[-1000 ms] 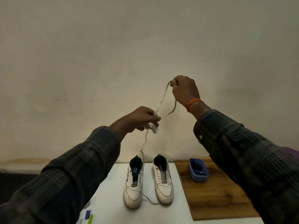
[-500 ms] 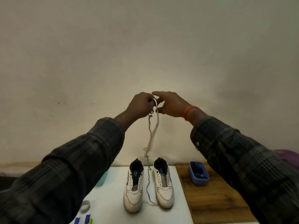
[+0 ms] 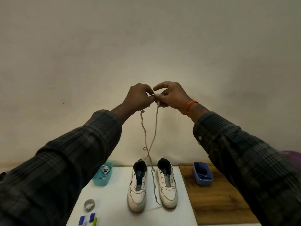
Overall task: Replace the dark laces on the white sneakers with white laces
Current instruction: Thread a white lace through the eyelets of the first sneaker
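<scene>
I see both hands raised before the wall, the left hand point(image 3: 138, 97) and the right hand point(image 3: 172, 97) each pinching the white lace point(image 3: 156, 121) at its top. The lace hangs down between the 2 unlaced white sneakers point(image 3: 137, 190) on the white table point(image 3: 114, 201).

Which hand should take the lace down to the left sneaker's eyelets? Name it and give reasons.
Left, probably. The left hand pinches the white lace and hangs above the left sneaker; the right hand sits further over.
</scene>
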